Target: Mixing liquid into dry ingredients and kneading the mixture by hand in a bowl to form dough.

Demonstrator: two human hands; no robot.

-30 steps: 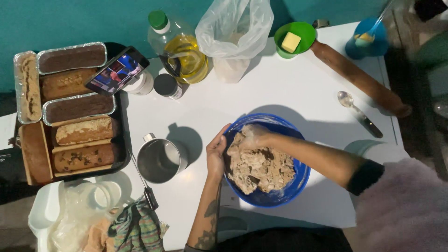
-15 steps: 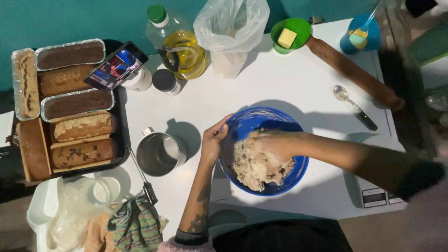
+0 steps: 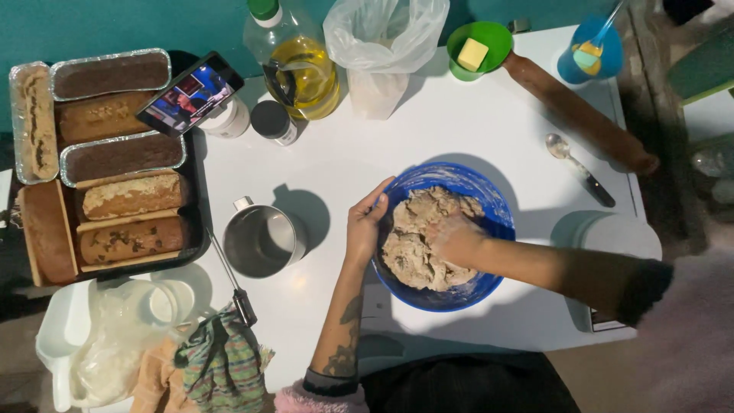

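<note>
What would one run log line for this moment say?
left hand: grips rim of round blue plastic bowl | right hand: pressed into lumpy beige dough | nearby: round metal cup on white table

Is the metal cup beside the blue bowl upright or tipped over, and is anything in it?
Upright: the metal cup shows its round open mouth from above. It looks empty; only bare metal shows inside.

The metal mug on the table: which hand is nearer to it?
Left. The left hand grips the blue bowl's rim on the side facing the metal mug; the right hand is farther, pressing the dough.
</note>
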